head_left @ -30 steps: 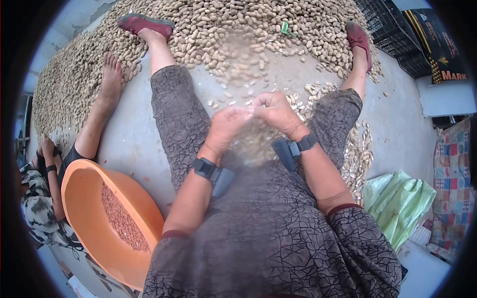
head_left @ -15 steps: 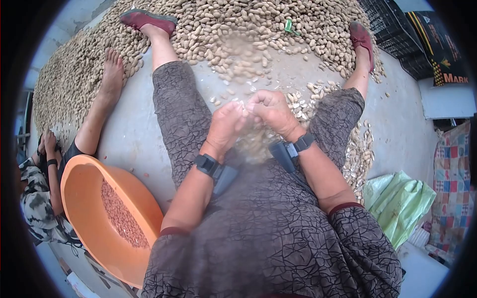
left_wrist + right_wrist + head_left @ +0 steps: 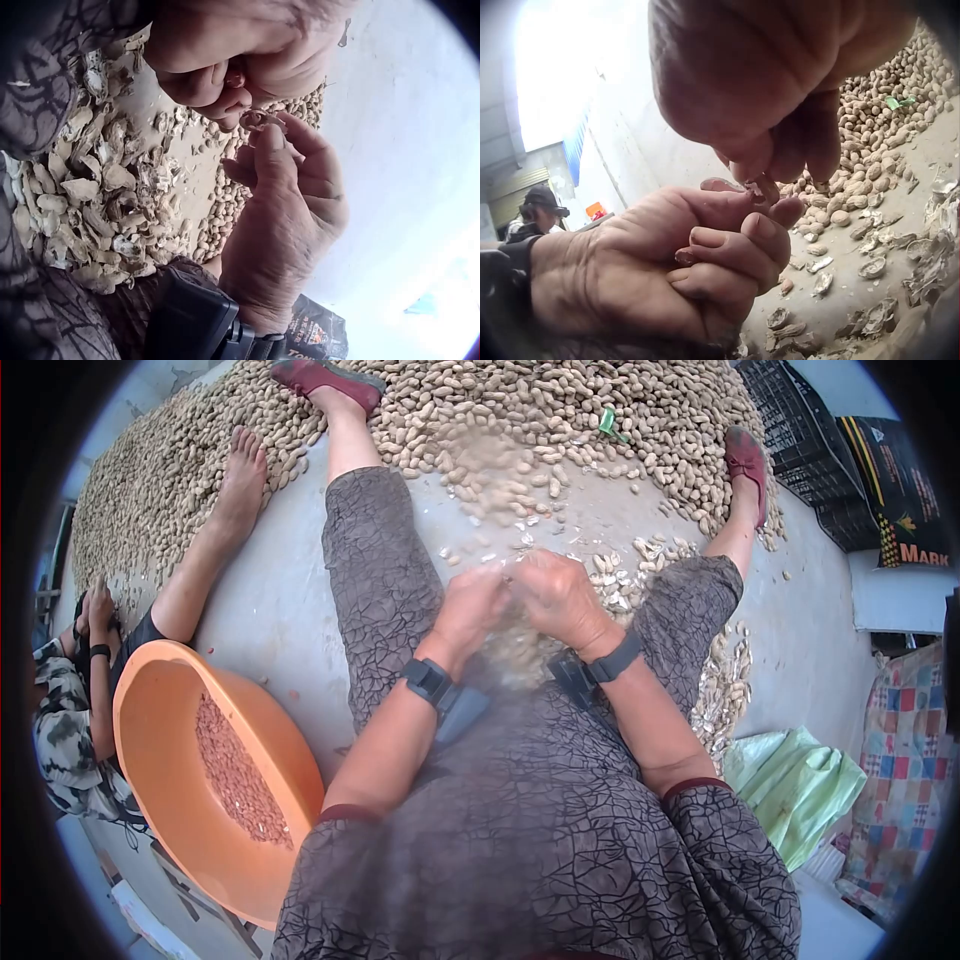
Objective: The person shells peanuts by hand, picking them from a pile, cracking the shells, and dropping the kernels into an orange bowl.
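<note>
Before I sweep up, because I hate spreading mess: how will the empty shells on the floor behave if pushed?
The empty shells are probably light for their size, being hollow halves. Their thin, broken edges suggest they may crack under pressure. They lie loosely heaped and many are curved, so they would likely rock and scatter.

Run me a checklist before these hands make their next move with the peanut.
1. Right hand pinching the broken shell: ok.
2. Left hand holding a reddish kernel in curled fingers: ok.
3. Broken shell fully emptied: cannot tell, it is partly hidden.
4. Hands over the orange basin for a drop: not ok, they are away from it.
5. Basin contents free of shell bits: cannot tell, too small.
6. Unshelled peanuts left to open: ok, plenty ahead.
</note>
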Motion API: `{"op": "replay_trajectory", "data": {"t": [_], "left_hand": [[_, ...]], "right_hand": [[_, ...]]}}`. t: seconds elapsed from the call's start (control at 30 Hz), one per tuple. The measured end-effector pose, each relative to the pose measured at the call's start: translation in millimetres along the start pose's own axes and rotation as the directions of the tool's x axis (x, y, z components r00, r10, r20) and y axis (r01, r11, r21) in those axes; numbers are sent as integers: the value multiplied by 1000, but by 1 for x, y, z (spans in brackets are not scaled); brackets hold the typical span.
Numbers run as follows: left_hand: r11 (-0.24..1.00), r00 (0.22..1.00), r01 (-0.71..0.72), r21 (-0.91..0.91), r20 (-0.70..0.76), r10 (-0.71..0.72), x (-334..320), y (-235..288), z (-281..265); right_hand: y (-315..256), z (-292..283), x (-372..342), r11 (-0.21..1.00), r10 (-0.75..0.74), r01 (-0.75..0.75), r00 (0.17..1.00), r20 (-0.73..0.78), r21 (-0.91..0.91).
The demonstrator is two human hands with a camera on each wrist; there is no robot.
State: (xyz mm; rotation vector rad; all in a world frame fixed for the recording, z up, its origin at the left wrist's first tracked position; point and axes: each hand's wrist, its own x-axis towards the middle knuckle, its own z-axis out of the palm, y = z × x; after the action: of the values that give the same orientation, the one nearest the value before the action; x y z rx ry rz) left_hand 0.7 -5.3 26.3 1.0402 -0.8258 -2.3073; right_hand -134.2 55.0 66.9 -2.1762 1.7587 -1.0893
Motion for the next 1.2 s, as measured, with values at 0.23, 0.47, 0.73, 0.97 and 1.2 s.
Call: {"op": "replay_trajectory", "data": {"t": [0.23,0.47,0.73,0.97,1.2], "left_hand": [[978,995,90,-190,-18,-95,-4,7,2],[974,990,143,-175,28,-140,0,3,-3],[980,964,118,-161,253,-75,0,4,-7],[989,945,75,-127,325,-30,1,2,-12],[993,943,28,-112,333,11,-7,8,-4]], "right_hand": [[-2,10,-4,999,-43,45,998,47,-31],[-3,8,-4,994,58,-64,996,61,86],[5,4,-4,946,248,-246,969,19,211],[3,-4,-4,938,250,-266,963,96,223],[8,0,-6,917,303,-312,950,76,250]]}}
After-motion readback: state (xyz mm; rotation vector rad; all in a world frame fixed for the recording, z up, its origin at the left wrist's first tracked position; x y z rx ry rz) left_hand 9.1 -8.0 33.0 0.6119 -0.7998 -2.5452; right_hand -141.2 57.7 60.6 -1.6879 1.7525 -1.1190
